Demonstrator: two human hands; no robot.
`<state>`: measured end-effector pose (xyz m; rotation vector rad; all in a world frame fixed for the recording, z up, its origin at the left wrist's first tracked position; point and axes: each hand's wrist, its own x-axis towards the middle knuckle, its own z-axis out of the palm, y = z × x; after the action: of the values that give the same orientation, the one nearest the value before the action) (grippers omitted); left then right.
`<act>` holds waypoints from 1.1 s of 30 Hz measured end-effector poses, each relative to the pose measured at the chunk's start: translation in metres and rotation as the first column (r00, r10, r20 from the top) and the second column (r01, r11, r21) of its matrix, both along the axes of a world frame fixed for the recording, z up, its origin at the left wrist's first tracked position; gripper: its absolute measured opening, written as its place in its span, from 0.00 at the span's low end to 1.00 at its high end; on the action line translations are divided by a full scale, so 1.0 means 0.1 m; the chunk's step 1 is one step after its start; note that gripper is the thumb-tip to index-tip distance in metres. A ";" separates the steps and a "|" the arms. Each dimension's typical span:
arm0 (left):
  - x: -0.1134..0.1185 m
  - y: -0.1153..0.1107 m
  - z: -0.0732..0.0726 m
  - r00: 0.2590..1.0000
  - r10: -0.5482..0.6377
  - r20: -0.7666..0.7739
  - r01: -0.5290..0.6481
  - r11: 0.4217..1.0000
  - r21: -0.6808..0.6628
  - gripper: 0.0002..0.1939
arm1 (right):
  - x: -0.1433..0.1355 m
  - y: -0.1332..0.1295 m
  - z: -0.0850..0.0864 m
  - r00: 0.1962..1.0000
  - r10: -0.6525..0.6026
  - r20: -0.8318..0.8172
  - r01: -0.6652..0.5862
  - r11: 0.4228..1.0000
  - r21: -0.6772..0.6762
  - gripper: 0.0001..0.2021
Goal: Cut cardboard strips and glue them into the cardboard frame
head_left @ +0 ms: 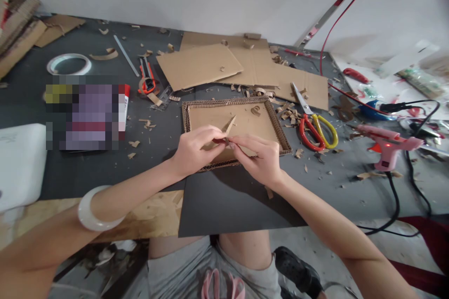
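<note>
Meeting above cardboard tray (206,116), fingers (247,142) pinch strip (230,124).

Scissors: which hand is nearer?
Right. The right hand is left of the scissors, over the cardboard tray's near side; the left hand is farther left.

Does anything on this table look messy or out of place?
Yes: curled cardboard scraps lie strewn across the grey tabletop, among the tools, like litter. A loose curl also sits inside the shallow cardboard tray, looking stray against its flat base.
</note>
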<state>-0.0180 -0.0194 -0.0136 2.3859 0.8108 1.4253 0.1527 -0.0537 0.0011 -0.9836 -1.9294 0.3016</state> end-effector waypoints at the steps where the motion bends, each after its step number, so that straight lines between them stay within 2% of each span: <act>1: 0.00 0.00 0.00 1.000 0.000 -0.002 0.000 1.000 -0.001 0.02 | 0.00 0.00 0.00 1.000 0.000 -0.001 0.000 1.000 -0.008 0.08; 12: 0.00 -0.02 0.04 1.000 0.003 -0.016 -0.003 1.000 0.012 0.06 | 0.04 0.00 0.00 0.998 -0.040 -0.053 0.038 0.998 -0.053 0.08; 18: 0.01 -0.01 0.02 1.000 -0.010 -0.009 0.011 0.998 0.064 0.05 | 0.03 -0.01 0.00 0.996 -0.039 -0.076 0.032 0.996 -0.082 0.10; 25: -0.02 0.01 -0.03 0.998 -0.017 -0.059 0.022 0.996 0.085 0.10 | 0.02 -0.02 -0.01 0.985 -0.121 -0.121 0.097 0.977 -0.192 0.10; 33: -0.03 0.03 -0.05 0.997 -0.037 -0.071 0.044 0.995 0.095 0.12 | 0.01 -0.01 -0.03 0.968 -0.173 -0.182 0.111 0.945 -0.308 0.09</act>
<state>-0.0209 -0.0168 -0.0184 2.5209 0.7211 1.4040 0.1541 -0.0550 -0.0016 -1.2298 -1.6424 0.5979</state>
